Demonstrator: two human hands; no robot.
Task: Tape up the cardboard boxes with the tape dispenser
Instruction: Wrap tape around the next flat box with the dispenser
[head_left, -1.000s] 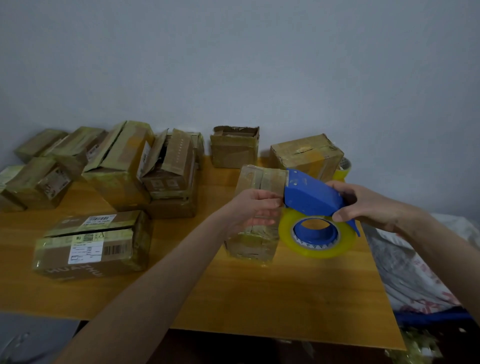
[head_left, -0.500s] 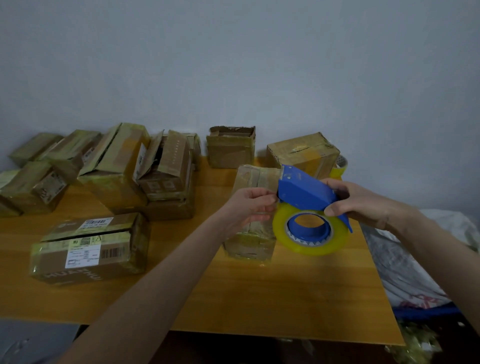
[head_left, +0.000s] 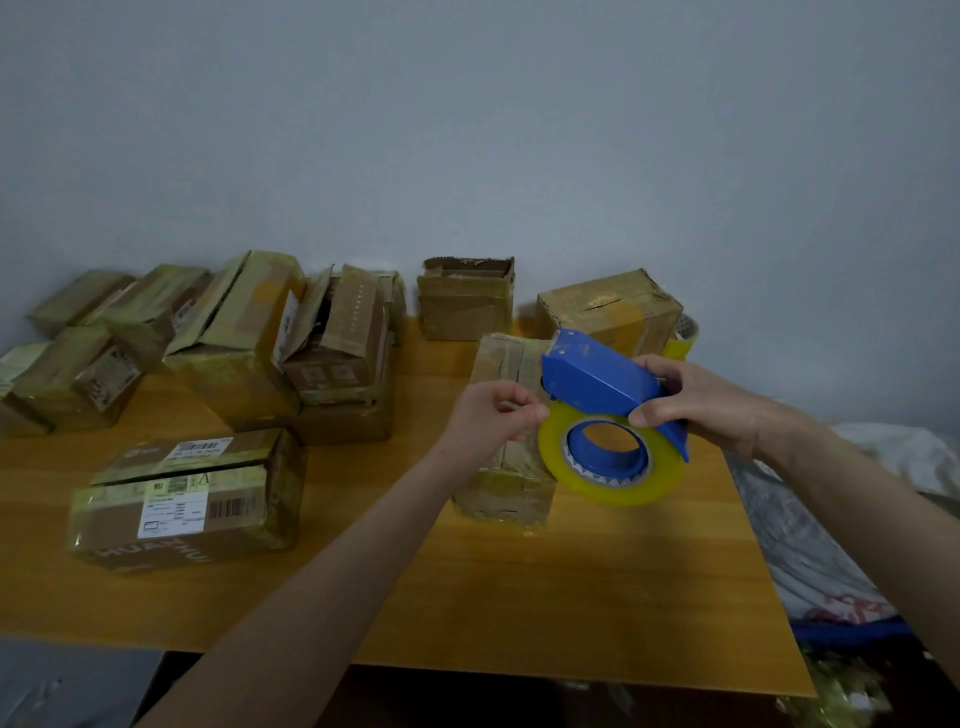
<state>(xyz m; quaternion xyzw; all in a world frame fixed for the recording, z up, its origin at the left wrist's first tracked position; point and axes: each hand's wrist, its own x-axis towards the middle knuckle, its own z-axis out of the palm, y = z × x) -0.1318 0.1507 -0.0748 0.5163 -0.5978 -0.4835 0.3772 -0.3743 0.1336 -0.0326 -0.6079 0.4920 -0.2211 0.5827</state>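
Note:
A small taped cardboard box (head_left: 506, 491) stands upright on the wooden table (head_left: 519, 597), right of centre. In front of its top I hold a blue tape dispenser (head_left: 597, 382) with a yellowish roll of clear tape (head_left: 613, 486). My right hand (head_left: 701, 400) grips the dispenser's rear from the right. The curled fingers and thumb of my left hand (head_left: 493, 415) pinch together at the roll's left edge, where the tape end comes off. The clear tape itself is hard to make out. The box's upper right part is hidden behind the dispenser.
Several cardboard boxes crowd the table's back left. A labelled box (head_left: 182, 499) lies at the front left. At the back stand an open box (head_left: 465, 299) and a taped box (head_left: 608, 312), with another tape roll (head_left: 684, 338) behind it. Crumpled cloth (head_left: 831, 519) lies beyond the table's right edge.
My left hand has lifted off the box's side and curled into a pinch at the roll's edge. The dispenser has tipped slightly, its nose lower against the box top.

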